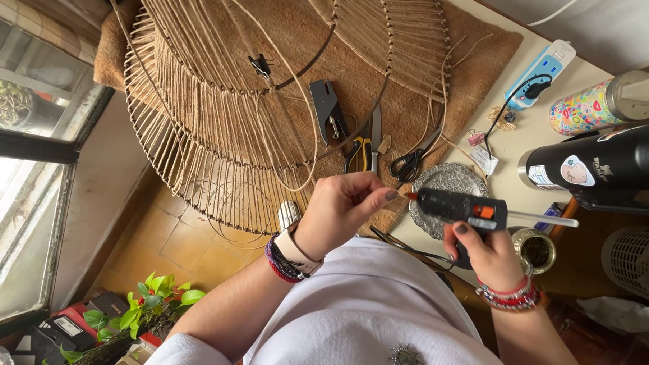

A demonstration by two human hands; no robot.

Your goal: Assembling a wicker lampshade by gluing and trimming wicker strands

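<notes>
While the glue gun (459, 209) is gripped in the right hand (480, 249), fingers wrapped fully round its handle, its orange nozzle is pointed left at the left hand (345, 208); the left fingertips (387, 197) are pinched shut on a small pale piece, too small to be identified, held just beside the nozzle; both hands are held above the desk's near edge; a glue stick is seen projecting from the gun's rear. A round silver tray (450, 181) is set on the desk just behind the gun; scissors (409, 162), pliers (360, 149) and a black punch (327, 107) are laid on the brown mat (487, 51), beside a large twine-wound frame (218, 128) spread over the far left part; a power strip (548, 68), patterned tumbler (604, 102) and black flask (605, 163) are placed along the right edge.
</notes>
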